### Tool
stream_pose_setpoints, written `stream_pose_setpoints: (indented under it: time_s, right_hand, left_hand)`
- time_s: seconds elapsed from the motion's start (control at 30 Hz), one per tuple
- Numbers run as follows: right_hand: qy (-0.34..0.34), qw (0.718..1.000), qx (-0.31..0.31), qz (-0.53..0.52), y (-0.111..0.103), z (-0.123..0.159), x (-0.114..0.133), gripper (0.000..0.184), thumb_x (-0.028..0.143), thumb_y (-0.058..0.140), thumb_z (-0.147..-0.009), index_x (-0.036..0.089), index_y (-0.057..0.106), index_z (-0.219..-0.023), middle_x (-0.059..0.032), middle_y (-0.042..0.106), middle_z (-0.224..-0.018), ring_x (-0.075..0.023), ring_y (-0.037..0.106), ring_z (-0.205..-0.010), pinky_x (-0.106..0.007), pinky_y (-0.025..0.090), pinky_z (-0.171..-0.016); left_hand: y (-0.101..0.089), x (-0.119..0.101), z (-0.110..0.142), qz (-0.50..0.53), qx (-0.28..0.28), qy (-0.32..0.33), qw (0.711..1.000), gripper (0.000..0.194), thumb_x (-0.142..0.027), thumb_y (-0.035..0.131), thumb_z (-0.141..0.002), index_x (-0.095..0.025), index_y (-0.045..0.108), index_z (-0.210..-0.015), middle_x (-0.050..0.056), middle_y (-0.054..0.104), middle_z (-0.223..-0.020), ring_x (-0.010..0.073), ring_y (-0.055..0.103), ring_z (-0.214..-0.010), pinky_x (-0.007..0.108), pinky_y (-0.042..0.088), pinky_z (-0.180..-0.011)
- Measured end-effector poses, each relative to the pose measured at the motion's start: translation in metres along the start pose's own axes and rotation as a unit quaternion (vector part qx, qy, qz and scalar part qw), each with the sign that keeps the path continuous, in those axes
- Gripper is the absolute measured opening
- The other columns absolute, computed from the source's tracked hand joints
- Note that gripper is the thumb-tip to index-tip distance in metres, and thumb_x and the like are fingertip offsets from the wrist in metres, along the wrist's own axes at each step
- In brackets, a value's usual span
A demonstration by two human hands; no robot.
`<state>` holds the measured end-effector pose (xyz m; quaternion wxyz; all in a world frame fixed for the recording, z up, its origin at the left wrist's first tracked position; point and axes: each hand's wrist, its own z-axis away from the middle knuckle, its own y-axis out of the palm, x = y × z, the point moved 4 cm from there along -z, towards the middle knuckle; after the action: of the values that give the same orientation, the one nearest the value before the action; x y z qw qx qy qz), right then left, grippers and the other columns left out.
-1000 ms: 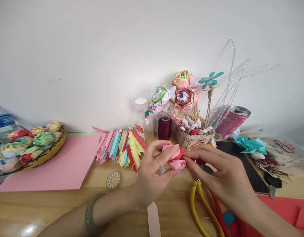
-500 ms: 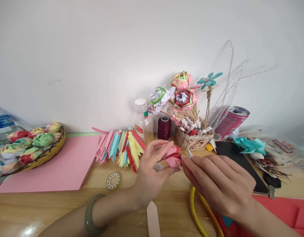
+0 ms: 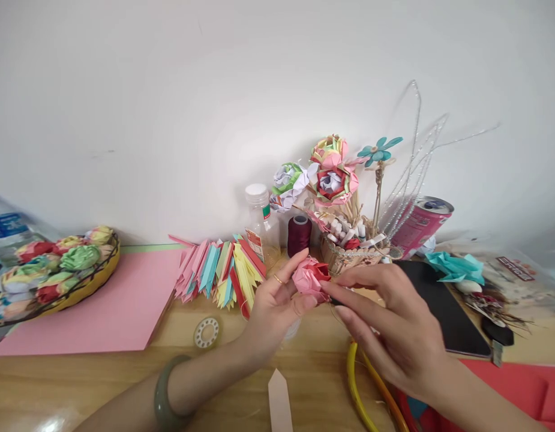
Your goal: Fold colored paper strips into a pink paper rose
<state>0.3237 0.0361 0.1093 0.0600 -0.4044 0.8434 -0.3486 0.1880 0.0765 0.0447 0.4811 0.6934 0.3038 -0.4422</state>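
My left hand (image 3: 270,312), with a ring on one finger and a green bangle on the wrist, grips a pink and red folded-paper flower (image 3: 308,279) between thumb and fingers. The flower's red inner petals face right. My right hand (image 3: 401,327) has its fingertips at those petals, the thumb just below. A small dark part shows by the right fingertips; what it belongs to is hidden. A thin thread hangs beneath the flower. Under the right hand, the yellow handles (image 3: 356,387) of a tool lie on the table, its head covered.
Folded paper strips (image 3: 221,273) lie behind the left hand, near a plastic bottle (image 3: 263,225) and a maroon thread spool (image 3: 299,236). A basket (image 3: 349,261) holds paper flowers. A tape roll (image 3: 206,332), pink paper (image 3: 137,306), a flower-filled yellow basket (image 3: 101,276) and a pink can (image 3: 421,227) stand around.
The flower has turned a little in my left hand. My right hand shifted, and a pointed metal tip seen half a second ago between its fingers no longer shows.
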Motion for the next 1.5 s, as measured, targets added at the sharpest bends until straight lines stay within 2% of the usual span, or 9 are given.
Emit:
stream_pose_setpoints:
  time_s: [0.13, 0.3, 0.47, 0.63, 0.7, 0.83, 1.0, 1.27, 1.5]
  right_hand:
    - [0.040, 0.999, -0.033, -0.005, -0.002, 0.001, -0.003, 0.039, 0.010, 0.047, -0.080, 0.023, 0.051, -0.117, -0.0090, 0.049, -0.099, -0.0214, 0.051, -0.090, -0.037, 0.045, -0.072]
    - [0.001, 1.000, -0.003, -0.012, 0.002, 0.001, 0.000, 0.035, 0.010, 0.048, -0.079, 0.024, 0.054, -0.110, -0.0085, 0.051, -0.098, -0.0227, 0.051, -0.088, -0.039, 0.044, -0.071]
    - [0.099, 0.992, -0.073, -0.032, -0.006, 0.000, -0.009, 0.034, 0.008, 0.047, -0.082, 0.026, 0.055, -0.109, -0.0061, 0.050, -0.093, -0.0186, 0.051, -0.085, -0.032, 0.044, -0.068]
    - [0.201, 0.968, -0.034, -0.144, -0.001, 0.000, -0.017, 0.009, 0.017, 0.051, -0.083, 0.023, 0.057, -0.084, -0.0019, 0.055, -0.079, -0.0145, 0.053, -0.073, -0.026, 0.043, -0.061]
    - [0.228, 0.956, -0.022, -0.185, -0.001, 0.001, -0.017, 0.010, 0.021, 0.051, -0.083, 0.022, 0.055, -0.075, 0.0007, 0.054, -0.069, -0.0121, 0.049, -0.061, -0.024, 0.040, -0.052]
    - [0.223, 0.948, 0.028, -0.227, 0.001, -0.001, -0.010, 0.016, 0.024, 0.052, -0.083, 0.021, 0.059, -0.069, 0.0016, 0.056, -0.061, -0.0108, 0.050, -0.054, -0.022, 0.039, -0.049]
    - [0.215, 0.954, 0.051, -0.204, 0.005, -0.001, -0.008, 0.004, 0.022, 0.058, -0.078, 0.022, 0.062, -0.079, 0.0010, 0.060, -0.064, -0.0114, 0.053, -0.057, -0.022, 0.040, -0.049]
    - [0.220, 0.960, 0.049, -0.166, 0.005, -0.002, -0.011, 0.006, 0.023, 0.056, -0.081, 0.021, 0.062, -0.081, 0.0024, 0.058, -0.062, -0.0095, 0.050, -0.054, -0.021, 0.039, -0.049]
    - [0.275, 0.943, 0.027, -0.185, 0.003, -0.002, -0.017, 0.016, 0.031, 0.054, -0.081, 0.024, 0.059, -0.095, -0.0017, 0.060, -0.083, -0.0132, 0.055, -0.068, -0.023, 0.045, -0.053]
  left_hand:
    - [0.001, 0.000, 0.000, 0.032, 0.005, -0.015, 0.999, 0.058, -0.025, 0.067, -0.068, -0.028, 0.047, -0.122, 0.005, 0.060, -0.113, 0.0156, 0.059, -0.096, 0.033, 0.047, -0.086]
    - [0.004, -0.002, 0.001, 0.037, 0.036, -0.001, 0.999, 0.055, -0.027, 0.067, -0.069, -0.031, 0.049, -0.120, 0.003, 0.057, -0.118, 0.0165, 0.055, -0.103, 0.031, 0.047, -0.086]
    - [0.006, -0.003, 0.001, 0.098, 0.071, -0.032, 0.992, 0.052, -0.031, 0.060, -0.074, -0.030, 0.046, -0.123, 0.005, 0.059, -0.114, 0.0174, 0.061, -0.092, 0.031, 0.051, -0.075]
    - [0.010, -0.007, 0.000, 0.192, 0.090, -0.080, 0.974, 0.043, -0.033, 0.051, -0.080, -0.027, 0.047, -0.122, 0.005, 0.061, -0.108, 0.0160, 0.063, -0.085, 0.029, 0.050, -0.074]
    - [0.011, -0.009, 0.000, 0.201, 0.080, -0.098, 0.971, 0.038, -0.032, 0.044, -0.084, -0.022, 0.049, -0.120, 0.007, 0.061, -0.108, 0.0157, 0.063, -0.082, 0.028, 0.050, -0.072]
    - [0.012, -0.009, 0.000, 0.207, 0.061, -0.117, 0.970, 0.035, -0.028, 0.031, -0.089, -0.017, 0.053, -0.114, 0.010, 0.063, -0.102, 0.0156, 0.064, -0.077, 0.027, 0.051, -0.068]
    - [0.012, -0.006, -0.001, 0.214, 0.070, -0.125, 0.966, 0.037, -0.031, 0.028, -0.090, -0.016, 0.056, -0.110, 0.010, 0.065, -0.096, 0.0142, 0.063, -0.073, 0.027, 0.052, -0.064]
    - [0.006, -0.002, -0.003, 0.177, 0.121, -0.116, 0.970, 0.037, -0.036, 0.055, -0.077, -0.023, 0.054, -0.112, 0.006, 0.060, -0.100, 0.0102, 0.061, -0.060, 0.023, 0.051, -0.053]
    - [0.005, -0.011, -0.005, 0.087, 0.086, -0.064, 0.990, 0.053, -0.021, 0.073, -0.059, -0.027, 0.056, -0.109, 0.004, 0.057, -0.107, 0.0133, 0.057, -0.080, 0.023, 0.051, -0.062]
